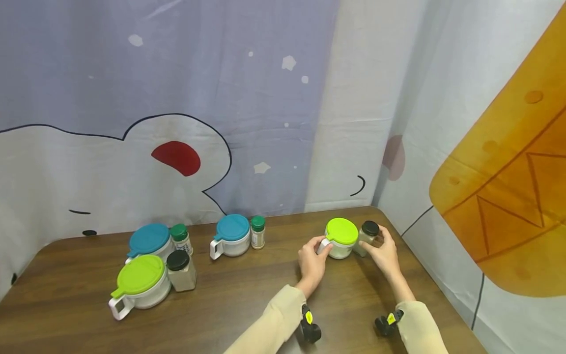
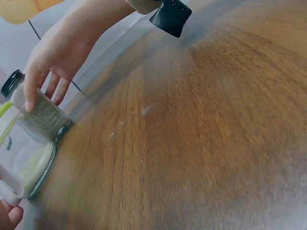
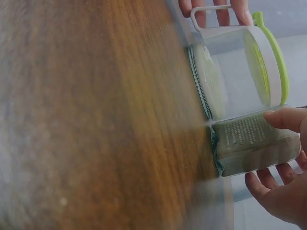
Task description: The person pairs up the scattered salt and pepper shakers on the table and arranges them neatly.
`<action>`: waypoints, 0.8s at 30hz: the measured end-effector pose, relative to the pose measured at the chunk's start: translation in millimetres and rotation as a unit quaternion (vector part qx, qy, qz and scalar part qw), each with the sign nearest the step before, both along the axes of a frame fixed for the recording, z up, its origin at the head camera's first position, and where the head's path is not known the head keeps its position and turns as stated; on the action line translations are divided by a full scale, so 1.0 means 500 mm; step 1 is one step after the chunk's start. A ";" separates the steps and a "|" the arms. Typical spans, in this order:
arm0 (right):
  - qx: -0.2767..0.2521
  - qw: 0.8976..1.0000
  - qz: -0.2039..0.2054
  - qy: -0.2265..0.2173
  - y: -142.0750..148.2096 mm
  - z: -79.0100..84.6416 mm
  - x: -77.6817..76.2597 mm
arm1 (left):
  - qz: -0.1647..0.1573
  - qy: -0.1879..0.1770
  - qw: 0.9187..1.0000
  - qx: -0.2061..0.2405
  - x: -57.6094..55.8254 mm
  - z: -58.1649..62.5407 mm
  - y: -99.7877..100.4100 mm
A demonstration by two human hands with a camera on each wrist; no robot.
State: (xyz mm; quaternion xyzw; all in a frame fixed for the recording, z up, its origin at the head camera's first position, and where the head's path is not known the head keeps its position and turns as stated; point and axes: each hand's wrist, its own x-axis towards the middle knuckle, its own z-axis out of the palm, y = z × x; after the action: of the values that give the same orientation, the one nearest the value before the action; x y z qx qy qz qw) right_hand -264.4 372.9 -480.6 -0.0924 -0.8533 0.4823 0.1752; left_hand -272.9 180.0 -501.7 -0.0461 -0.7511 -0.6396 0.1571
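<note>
A glass jar with a bright green lid (image 1: 342, 231) and a white handle stands near the table's back right corner. My left hand (image 1: 312, 264) holds it by that handle. Right beside it is a square glass jar with a black cap (image 1: 370, 227), which my right hand (image 1: 386, 253) grips from the right, thumb on the near side. In the right wrist view, the square jar (image 3: 256, 143) sits against the green-lidded jar (image 3: 235, 72), both with their bases at the tabletop. Printed text shows on the square jar, and pale contents lie at the bottom of the green-lidded one.
On the left stand another green-lidded jar (image 1: 141, 278), a black-capped square jar (image 1: 182, 273), a blue-lidded jar (image 1: 150, 240) and a green-capped shaker (image 1: 181, 238). A second blue-lidded jar (image 1: 233, 231) and green-capped shaker (image 1: 258, 232) stand mid-back. Printed curtains (image 1: 265, 98) hang behind the table (image 1: 239, 290).
</note>
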 end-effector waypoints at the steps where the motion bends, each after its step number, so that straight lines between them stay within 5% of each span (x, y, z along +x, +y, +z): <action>1: 0.005 1.000 -0.002 0.000 0.001 0.000 0.000 | 0.002 -0.001 1.000 0.002 0.001 0.002 0.000; 10: 0.009 1.000 -0.007 0.004 0.002 -0.003 -0.001 | 0.013 -0.017 1.000 0.001 0.006 0.012 -0.003; 24: 0.038 0.998 -0.037 0.039 -0.003 -0.009 -0.003 | 0.053 0.007 0.999 -0.004 0.009 0.009 -0.005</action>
State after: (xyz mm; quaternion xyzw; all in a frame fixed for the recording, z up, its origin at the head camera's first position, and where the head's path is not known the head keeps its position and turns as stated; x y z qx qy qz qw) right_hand -266.0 371.6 -485.2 -0.0978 -0.8594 0.4463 0.2296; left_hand -268.2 177.4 -497.3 -0.0110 -0.7541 -0.6268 0.1959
